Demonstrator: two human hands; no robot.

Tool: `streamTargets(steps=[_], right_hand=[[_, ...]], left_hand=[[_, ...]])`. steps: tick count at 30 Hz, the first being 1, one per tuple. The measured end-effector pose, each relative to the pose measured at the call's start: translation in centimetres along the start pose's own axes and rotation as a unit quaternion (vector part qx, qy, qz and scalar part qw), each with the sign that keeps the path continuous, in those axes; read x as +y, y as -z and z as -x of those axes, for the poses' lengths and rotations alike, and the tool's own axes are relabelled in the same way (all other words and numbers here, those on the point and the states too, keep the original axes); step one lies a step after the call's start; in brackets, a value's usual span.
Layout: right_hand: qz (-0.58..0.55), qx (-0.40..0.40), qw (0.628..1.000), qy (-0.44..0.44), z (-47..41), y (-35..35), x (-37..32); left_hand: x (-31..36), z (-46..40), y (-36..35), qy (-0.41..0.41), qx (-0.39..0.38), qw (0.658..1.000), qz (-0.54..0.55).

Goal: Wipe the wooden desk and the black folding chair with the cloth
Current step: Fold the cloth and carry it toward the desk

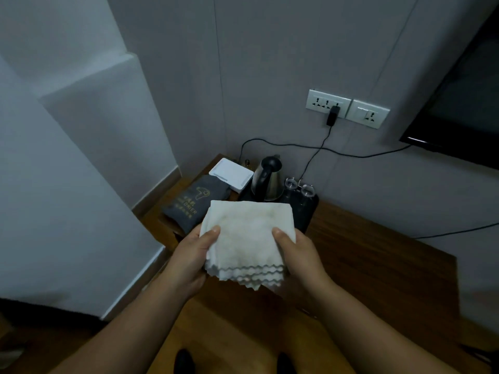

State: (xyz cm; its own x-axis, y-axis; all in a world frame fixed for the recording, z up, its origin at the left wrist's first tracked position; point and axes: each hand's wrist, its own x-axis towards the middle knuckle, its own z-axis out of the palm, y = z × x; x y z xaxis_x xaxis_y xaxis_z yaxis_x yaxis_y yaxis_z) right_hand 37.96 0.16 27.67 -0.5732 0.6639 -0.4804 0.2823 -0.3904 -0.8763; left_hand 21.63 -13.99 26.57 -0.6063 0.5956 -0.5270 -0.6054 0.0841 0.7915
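Observation:
A folded white cloth (247, 238) with zigzag edges is held up in front of me, above the wooden desk (378, 255). My left hand (189, 260) grips its left side, thumb on top. My right hand (299, 255) grips its right side in the same way. The desk runs along the grey wall from the corner toward the right. No black folding chair is in view.
At the desk's far corner stand a grey hair-dryer bag (194, 201), a white box (232, 174), a kettle (267, 179) on a black tray (305, 211) with two upturned glasses (299, 187). Wall sockets (348, 107), cables and a TV (464, 103) are to the right.

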Motion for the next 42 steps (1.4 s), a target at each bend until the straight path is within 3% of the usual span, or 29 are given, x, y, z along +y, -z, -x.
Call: streamTargets(steps=[10,22,27,35,42], right_hand=[[0.001,0.13,0.991,-0.021,-0.8,-12.3,0.5],[0.01,0.151,0.986,-0.074,-8.3,-12.3,1.5],[0.074,0.128,0.982,-0.116,-13.7,-12.0,3.0],[0.107,0.081,0.967,-0.215,-21.1,-13.0,9.7],[0.132,0.149,0.954,-0.225,-34.1,-13.1,16.1]], left_hand=[[6.9,-8.1,8.6,0.069,-0.075,0.991,-0.086],[7.4,-16.2,7.7,0.097,-0.088,0.975,-0.181],[6.2,-20.4,8.6,0.068,-0.102,0.917,-0.38],[0.2,-27.4,11.0,0.076,-0.117,0.848,-0.512],[-6.0,-39.7,10.2,-0.009,-0.075,0.843,-0.533]])
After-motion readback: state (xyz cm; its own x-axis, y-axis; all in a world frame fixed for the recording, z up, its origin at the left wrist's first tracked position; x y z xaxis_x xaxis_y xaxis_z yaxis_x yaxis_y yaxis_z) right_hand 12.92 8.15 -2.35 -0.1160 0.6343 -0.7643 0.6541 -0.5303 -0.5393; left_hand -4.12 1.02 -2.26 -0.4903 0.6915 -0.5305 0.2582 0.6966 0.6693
